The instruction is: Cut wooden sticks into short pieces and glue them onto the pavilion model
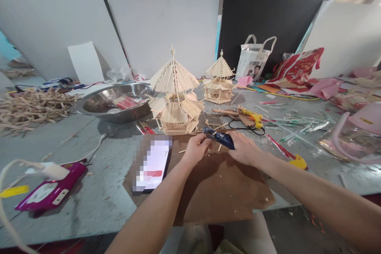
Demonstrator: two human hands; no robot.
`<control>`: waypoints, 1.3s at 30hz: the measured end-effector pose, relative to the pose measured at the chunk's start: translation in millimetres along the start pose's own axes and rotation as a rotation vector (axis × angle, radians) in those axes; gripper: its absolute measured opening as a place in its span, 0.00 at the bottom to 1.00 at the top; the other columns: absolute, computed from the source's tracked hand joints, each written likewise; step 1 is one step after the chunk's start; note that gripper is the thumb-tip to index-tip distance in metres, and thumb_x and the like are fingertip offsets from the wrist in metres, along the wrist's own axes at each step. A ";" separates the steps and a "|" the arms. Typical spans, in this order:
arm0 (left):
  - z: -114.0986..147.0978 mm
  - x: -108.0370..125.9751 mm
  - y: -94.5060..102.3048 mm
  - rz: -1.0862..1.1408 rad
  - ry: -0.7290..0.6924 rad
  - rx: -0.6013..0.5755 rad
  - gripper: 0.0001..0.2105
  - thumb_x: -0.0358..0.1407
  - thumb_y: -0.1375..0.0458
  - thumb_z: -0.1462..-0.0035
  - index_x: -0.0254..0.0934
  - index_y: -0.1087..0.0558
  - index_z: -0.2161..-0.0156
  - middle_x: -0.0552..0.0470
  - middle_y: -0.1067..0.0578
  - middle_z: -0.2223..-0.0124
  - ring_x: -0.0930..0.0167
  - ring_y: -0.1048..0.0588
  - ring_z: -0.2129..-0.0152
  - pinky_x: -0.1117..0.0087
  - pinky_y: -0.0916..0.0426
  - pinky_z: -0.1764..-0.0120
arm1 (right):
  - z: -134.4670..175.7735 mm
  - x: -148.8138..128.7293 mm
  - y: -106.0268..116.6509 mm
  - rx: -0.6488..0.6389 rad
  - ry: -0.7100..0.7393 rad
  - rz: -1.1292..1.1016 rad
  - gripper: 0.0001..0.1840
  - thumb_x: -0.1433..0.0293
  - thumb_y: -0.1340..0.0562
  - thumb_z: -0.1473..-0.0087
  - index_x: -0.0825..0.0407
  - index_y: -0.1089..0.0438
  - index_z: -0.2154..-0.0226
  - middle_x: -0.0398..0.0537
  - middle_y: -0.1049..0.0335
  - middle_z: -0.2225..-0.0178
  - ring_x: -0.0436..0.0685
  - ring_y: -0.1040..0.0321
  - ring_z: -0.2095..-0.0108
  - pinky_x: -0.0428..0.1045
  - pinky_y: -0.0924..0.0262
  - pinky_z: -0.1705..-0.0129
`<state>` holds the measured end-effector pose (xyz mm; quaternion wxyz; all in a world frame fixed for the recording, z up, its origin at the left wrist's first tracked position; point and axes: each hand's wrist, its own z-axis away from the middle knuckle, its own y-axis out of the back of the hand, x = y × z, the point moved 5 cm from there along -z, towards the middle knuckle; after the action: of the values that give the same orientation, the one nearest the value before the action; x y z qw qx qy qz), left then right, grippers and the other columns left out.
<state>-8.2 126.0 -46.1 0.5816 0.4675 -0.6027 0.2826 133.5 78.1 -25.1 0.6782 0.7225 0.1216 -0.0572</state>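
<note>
My right hand (242, 147) is wrapped round a dark blue hand tool with pale marks (222, 138), perhaps a cutter; its exact kind is unclear. The tool's far end reaches left to my left hand (196, 149), whose fingers are pinched together at its tip. Whatever lies between those fingers is too small to make out. Both hands are above a brown board (220, 190) with small wood scraps on it. Just behind them stands a pavilion model made of thin wooden sticks (175, 95). A smaller stick pavilion (219, 81) is farther back.
A phone (153, 164) lies on the board's left side. Beyond it sits a steel basin (116, 103) with red-wrapped sticks. A yellow glue gun (252, 117) rests behind my right hand. At left are a purple power strip (52, 190) and a wood-scrap pile (32, 107).
</note>
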 end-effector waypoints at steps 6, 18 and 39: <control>0.5 -1.2 -2.8 0.081 0.046 -0.063 0.14 0.42 0.49 0.52 0.33 0.38 0.80 0.58 0.35 0.84 0.82 0.40 0.91 0.78 0.49 0.86 | 0.5 -0.1 1.6 -0.014 -0.011 0.021 0.21 0.72 0.46 0.59 0.56 0.42 0.57 0.53 0.36 0.59 0.59 0.39 0.59 0.48 0.52 0.61; 1.6 -11.5 -11.9 0.273 0.183 -0.228 0.13 0.44 0.46 0.55 0.34 0.39 0.76 0.58 0.34 0.84 0.79 0.38 0.92 0.78 0.45 0.88 | 0.4 5.4 1.6 -0.109 -0.043 0.069 0.11 0.66 0.46 0.56 0.53 0.38 0.66 0.49 0.31 0.69 0.55 0.35 0.69 0.46 0.53 0.72; -5.3 -31.0 -11.1 -0.382 0.248 -0.069 0.15 0.39 0.54 0.49 0.35 0.40 0.83 0.55 0.37 0.86 0.78 0.40 0.89 0.77 0.49 0.84 | -16.8 5.3 -19.7 -0.403 -0.114 0.000 0.48 0.44 0.71 0.54 0.59 0.29 0.72 0.59 0.30 0.77 0.58 0.32 0.72 0.48 0.44 0.69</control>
<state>0.5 133.5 -77.4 0.7098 0.5148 -0.4363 0.2019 132.2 96.3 -44.2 0.8148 0.5678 0.0919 -0.0724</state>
